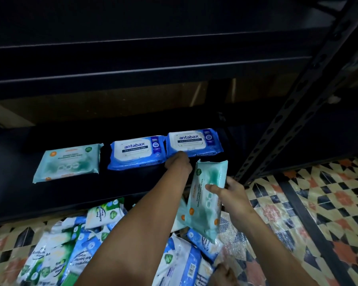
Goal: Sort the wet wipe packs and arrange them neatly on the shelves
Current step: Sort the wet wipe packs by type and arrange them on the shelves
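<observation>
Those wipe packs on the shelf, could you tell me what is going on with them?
A person is sorting wipes onto a black shelf. The left hand touches the right-hand blue pack, beside another blue pack and a teal pack. The right hand holds another teal pack. A pile of packs lies on the floor.

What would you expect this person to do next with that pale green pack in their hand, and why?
Probably carry the held teal pack, gripped by the right hand, leftward to join the matching teal pack lying on the shelf. The left hand touches the right blue pack, so the blues look already grouped.
</observation>
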